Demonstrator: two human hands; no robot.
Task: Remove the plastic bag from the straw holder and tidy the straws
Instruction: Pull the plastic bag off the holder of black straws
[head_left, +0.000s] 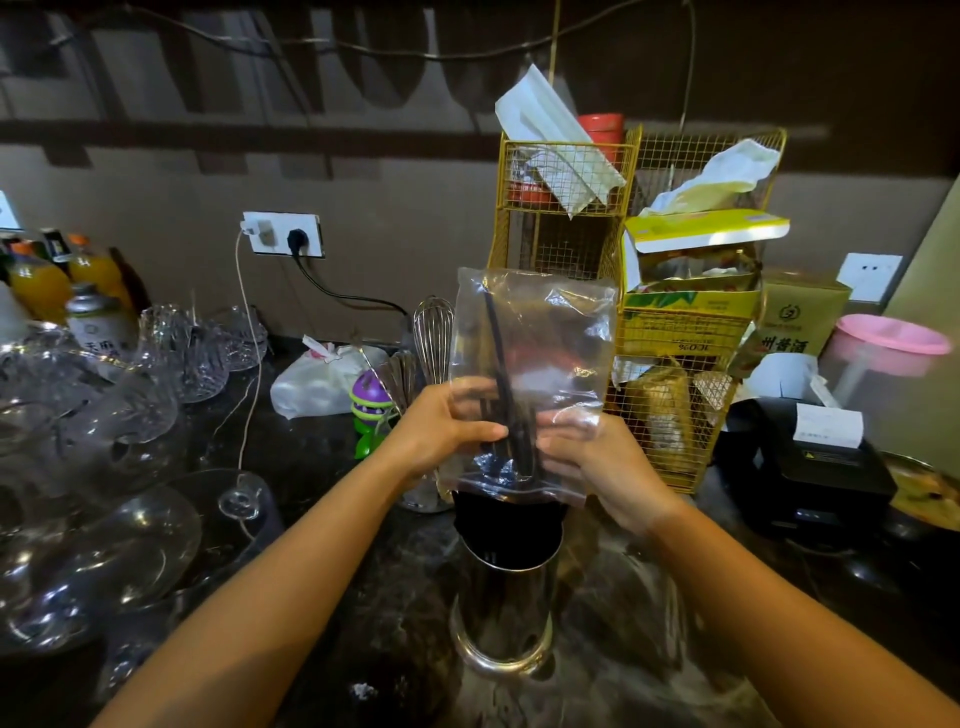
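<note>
Plastic bag (535, 364), clear and crinkled, gripped above cylindrical steel straw holder (504, 597).

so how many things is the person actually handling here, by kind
clear plastic bag: 1
metal straw holder: 1
hands on the bag: 2, left hand and right hand
black straws, count unclear through the bag
total: 4 without the straws

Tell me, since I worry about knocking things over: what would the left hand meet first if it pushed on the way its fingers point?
Probably the right hand, just across the clear plastic bag both grip; depth is unclear.
</note>
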